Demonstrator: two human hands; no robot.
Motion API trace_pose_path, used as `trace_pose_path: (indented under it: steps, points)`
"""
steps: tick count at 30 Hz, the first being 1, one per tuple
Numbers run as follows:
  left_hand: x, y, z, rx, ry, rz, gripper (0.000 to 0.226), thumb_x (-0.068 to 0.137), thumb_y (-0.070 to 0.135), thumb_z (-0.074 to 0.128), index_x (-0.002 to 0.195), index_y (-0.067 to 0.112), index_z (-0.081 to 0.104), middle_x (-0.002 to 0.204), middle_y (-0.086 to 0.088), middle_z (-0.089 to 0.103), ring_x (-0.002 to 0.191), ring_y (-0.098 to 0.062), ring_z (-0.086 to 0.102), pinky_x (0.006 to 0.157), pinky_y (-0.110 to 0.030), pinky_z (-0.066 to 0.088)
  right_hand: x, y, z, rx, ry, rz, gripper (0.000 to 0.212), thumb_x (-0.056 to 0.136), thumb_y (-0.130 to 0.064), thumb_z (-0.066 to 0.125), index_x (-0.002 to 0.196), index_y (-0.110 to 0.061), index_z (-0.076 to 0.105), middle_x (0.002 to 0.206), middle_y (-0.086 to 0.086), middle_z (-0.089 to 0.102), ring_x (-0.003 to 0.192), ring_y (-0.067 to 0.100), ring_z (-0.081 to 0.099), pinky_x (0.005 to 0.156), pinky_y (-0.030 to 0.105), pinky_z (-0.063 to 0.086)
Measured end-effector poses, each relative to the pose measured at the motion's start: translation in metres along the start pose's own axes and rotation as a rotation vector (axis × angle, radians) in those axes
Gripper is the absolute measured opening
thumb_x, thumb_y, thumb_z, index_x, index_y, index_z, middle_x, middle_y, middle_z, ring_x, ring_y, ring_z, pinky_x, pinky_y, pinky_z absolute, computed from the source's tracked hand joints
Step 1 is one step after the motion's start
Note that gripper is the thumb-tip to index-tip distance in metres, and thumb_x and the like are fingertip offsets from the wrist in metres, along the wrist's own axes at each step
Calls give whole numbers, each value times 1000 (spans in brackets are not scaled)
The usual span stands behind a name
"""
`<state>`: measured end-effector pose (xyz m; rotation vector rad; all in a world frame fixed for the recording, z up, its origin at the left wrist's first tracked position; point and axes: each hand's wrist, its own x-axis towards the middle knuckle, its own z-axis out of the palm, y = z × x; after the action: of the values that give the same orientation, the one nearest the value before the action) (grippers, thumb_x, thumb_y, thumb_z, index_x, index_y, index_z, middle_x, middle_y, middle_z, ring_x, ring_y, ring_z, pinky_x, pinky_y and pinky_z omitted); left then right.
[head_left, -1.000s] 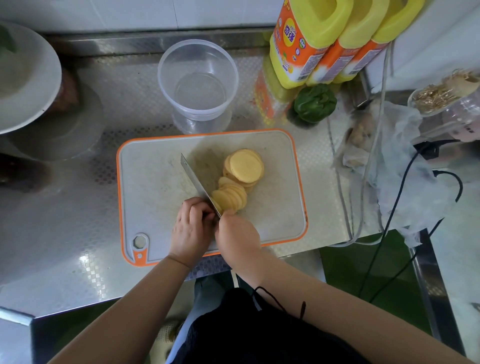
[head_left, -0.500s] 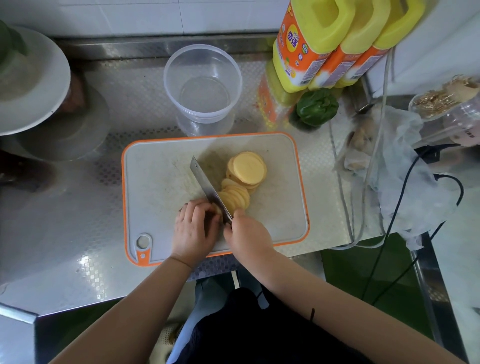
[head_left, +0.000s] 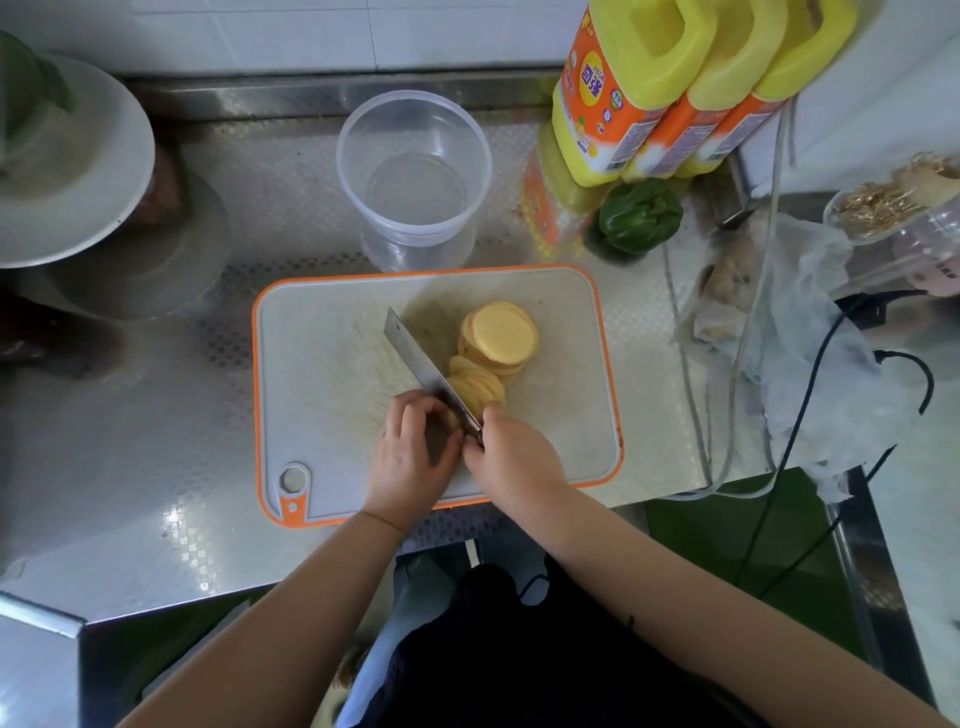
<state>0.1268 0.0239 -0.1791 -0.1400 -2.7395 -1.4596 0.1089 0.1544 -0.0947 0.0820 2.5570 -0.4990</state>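
A white cutting board (head_left: 322, 374) with an orange rim lies on the steel counter. Several round yellow potato slices (head_left: 501, 335) are stacked on it, with more fanned slices (head_left: 475, 387) beside the blade. My right hand (head_left: 511, 460) grips the handle of a cleaver (head_left: 415, 358), whose blade points up and left across the board. Left of the blade, my left hand (head_left: 413, 454) curls its fingers round the small remaining potato piece, which is mostly hidden under the fingers.
A clear plastic tub (head_left: 413, 171) stands behind the board. Yellow oil bottles (head_left: 628, 88) and a green pepper (head_left: 639, 215) are at the back right. A plastic bag (head_left: 810, 332) and cables (head_left: 727, 364) lie to the right. A white plate (head_left: 67, 176) sits at the left.
The cleaver blade has shifted slightly right, toward the fanned slices. My left hand stays curled beside it on the potato piece. The slice stack is unmoved.
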Motion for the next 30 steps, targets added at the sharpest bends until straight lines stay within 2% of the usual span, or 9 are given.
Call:
trace_pose_path:
  steps: [5,8,11,13,17,20,23,25,30]
  points:
    - [-1,3,2,-14,15,-58,31,83,33,60,106,14,50,111,-3,50,100,-15,50,82,-25,45,-9,6,-9,41,24,8,21,95,-32,48,88,-15,39,75,0,54,76,25,60,60,30,41]
    - [-1,9,2,-18,30,-101,32,83,28,65,107,20,46,110,2,47,100,-14,49,82,-24,44,-11,10,-14,71,10,-8,17,95,-29,48,92,-13,43,75,1,56,74,25,59,60,30,40]
    - [-3,11,3,1,30,-126,36,83,8,75,109,11,49,110,1,47,99,-14,49,81,-32,47,-12,11,-18,92,10,-54,15,94,-25,48,102,-13,47,76,3,58,72,26,57,60,33,43]
    - [-4,12,3,18,31,-105,39,82,3,75,109,10,49,110,1,46,98,-15,48,81,-30,46,-13,12,-19,104,-2,-72,14,93,-24,47,102,-14,46,75,5,59,70,26,56,60,34,43]
    - [-5,15,3,42,44,-93,35,82,3,74,108,4,51,109,-7,49,97,-16,48,79,-26,44,-14,12,-23,138,-54,-58,16,92,-24,45,83,-12,46,68,5,52,68,27,54,57,34,39]
    - [-4,16,4,23,51,-123,31,85,16,67,109,3,53,111,-5,50,99,-15,48,82,-26,43,-17,13,-35,226,-55,-26,31,91,-24,47,64,-21,34,60,-1,42,60,21,44,51,29,29]
    - [-4,19,5,-4,52,-151,34,88,28,62,115,12,50,116,-1,48,105,-15,49,87,-25,42,-19,18,-47,257,-2,10,36,92,-25,48,61,-18,31,56,-1,38,52,15,37,49,31,25]
    - [-5,20,5,-4,55,-131,38,88,36,58,121,18,49,122,-1,47,113,-17,49,92,-22,41,-20,24,-53,282,35,19,33,92,-26,48,63,-15,36,56,0,41,52,17,40,50,32,27]
    - [0,26,7,133,-22,-143,72,82,21,78,138,35,36,135,-5,41,115,-27,50,86,-40,50,-21,40,-60,349,155,57,35,91,-24,50,62,-23,30,54,-3,41,52,19,41,51,33,29]
